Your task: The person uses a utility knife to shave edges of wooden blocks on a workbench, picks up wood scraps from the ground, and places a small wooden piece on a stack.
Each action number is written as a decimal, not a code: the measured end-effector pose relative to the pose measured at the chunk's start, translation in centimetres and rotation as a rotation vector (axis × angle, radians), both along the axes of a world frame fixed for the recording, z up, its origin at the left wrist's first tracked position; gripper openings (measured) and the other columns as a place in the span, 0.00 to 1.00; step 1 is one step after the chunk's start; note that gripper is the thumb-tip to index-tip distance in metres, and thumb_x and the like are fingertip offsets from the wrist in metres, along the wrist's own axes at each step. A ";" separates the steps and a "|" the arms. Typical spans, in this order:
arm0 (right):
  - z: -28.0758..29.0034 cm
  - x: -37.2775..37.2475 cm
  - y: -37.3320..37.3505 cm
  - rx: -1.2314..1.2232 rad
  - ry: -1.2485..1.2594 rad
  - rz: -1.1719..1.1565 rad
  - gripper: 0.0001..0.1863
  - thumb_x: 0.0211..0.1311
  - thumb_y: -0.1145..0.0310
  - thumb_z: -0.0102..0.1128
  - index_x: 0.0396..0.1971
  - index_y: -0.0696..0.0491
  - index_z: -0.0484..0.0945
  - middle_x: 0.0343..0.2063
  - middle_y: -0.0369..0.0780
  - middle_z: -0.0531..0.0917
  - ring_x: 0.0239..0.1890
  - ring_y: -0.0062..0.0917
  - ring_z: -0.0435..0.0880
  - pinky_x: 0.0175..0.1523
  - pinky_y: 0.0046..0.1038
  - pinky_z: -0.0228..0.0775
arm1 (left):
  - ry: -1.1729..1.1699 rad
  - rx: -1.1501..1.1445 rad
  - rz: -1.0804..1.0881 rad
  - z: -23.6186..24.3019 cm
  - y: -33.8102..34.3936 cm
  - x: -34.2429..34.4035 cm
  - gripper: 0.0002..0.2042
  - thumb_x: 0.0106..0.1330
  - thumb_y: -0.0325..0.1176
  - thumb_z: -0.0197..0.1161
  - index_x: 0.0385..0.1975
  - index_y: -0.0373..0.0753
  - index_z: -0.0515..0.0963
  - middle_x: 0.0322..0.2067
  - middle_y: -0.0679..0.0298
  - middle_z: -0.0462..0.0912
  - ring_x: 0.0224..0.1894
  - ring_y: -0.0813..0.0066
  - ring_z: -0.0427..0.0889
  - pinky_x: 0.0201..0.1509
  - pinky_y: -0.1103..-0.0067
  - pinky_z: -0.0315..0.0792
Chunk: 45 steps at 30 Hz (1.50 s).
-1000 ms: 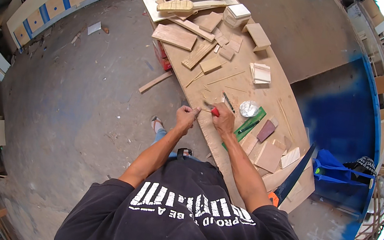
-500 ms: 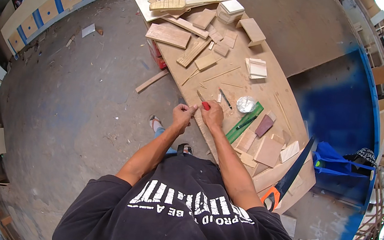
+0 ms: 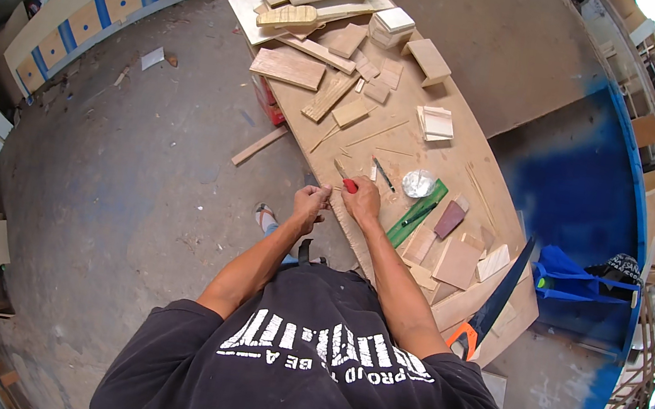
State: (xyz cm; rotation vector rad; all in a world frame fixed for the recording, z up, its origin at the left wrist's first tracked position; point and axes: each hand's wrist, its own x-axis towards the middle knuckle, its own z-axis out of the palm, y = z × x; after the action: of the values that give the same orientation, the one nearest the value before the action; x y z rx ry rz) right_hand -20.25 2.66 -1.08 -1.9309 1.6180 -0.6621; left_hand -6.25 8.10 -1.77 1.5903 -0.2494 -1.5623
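At the left edge of the wooden board table (image 3: pixel 462 140), my right hand (image 3: pixel 361 205) grips a red-handled knife (image 3: pixel 350 185), its narrow blade pointing away from me. My left hand (image 3: pixel 309 200) is just left of it, fingers pinched on what looks like a thin wooden stick (image 3: pixel 334 190), partly hidden. Beyond and right of the hands lie a dark pencil (image 3: pixel 383 174), a round silvery dish (image 3: pixel 418 182), a green strip (image 3: pixel 408 224) with a dark thin tool on it, a maroon block (image 3: pixel 449 220) and several thin sticks (image 3: pixel 379 132).
Wood pieces (image 3: pixel 342 39) crowd the table's far end. An orange-handled saw (image 3: pixel 463 338) lies at its near right. A blue-painted panel (image 3: pixel 566 171) with a blue bag (image 3: pixel 573 277) is on the right. Striped boards (image 3: pixel 122 0) stand back left; a loose batten (image 3: pixel 259 146) lies left of the table.
The view has shifted a little. My right hand with the knife has turned slightly, and my left hand stays beside it at the table edge, now a bit lower in view.
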 end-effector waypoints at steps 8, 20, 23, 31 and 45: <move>-0.8 -0.6 -0.3 -0.073 -0.048 0.069 0.10 0.53 0.65 0.66 0.31 0.55 0.85 0.33 0.48 0.83 0.38 0.45 0.83 0.44 0.40 0.75 | -0.028 -0.009 -0.042 0.1 0.2 -0.1 0.16 0.62 0.47 0.72 0.30 0.47 0.72 0.23 0.74 0.76 0.27 0.82 0.79 0.23 0.79 0.67; 3.3 -1.6 -2.5 -0.014 0.181 0.505 0.11 0.50 0.70 0.61 0.35 0.50 0.83 0.35 0.43 0.84 0.43 0.43 0.84 0.45 0.41 0.76 | -0.105 -0.011 0.024 -0.4 0.1 -0.7 0.14 0.61 0.41 0.73 0.28 0.44 0.72 0.24 0.69 0.78 0.23 0.80 0.77 0.16 0.80 0.65; 3.3 -1.6 -3.1 -0.002 0.261 0.587 0.11 0.49 0.72 0.60 0.35 0.50 0.83 0.36 0.43 0.84 0.43 0.43 0.84 0.47 0.43 0.76 | -0.117 0.015 0.002 -0.1 0.1 -0.6 0.14 0.62 0.43 0.72 0.29 0.45 0.73 0.24 0.71 0.77 0.24 0.80 0.78 0.19 0.78 0.66; 2.0 -2.0 -3.4 -0.006 0.192 0.602 0.11 0.48 0.73 0.59 0.34 0.51 0.82 0.35 0.44 0.85 0.43 0.44 0.84 0.47 0.42 0.76 | 0.067 0.086 -0.006 -0.4 0.0 -0.1 0.12 0.66 0.46 0.66 0.33 0.47 0.74 0.26 0.74 0.76 0.28 0.78 0.79 0.28 0.76 0.66; 2.2 -1.9 -1.9 -0.039 0.120 0.490 0.12 0.46 0.73 0.59 0.35 0.52 0.82 0.34 0.42 0.83 0.40 0.42 0.84 0.44 0.39 0.76 | -1.116 -0.656 0.093 3.2 -11.3 7.9 0.07 0.63 0.32 0.64 0.30 0.35 0.81 0.28 0.54 0.83 0.32 0.59 0.82 0.39 0.70 0.75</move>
State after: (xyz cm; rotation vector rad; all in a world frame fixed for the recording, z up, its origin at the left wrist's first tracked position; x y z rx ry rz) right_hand -22.12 0.71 1.10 -2.3129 1.1270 -0.3828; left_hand 1.64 -3.20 1.47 1.6968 -1.1270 -0.2846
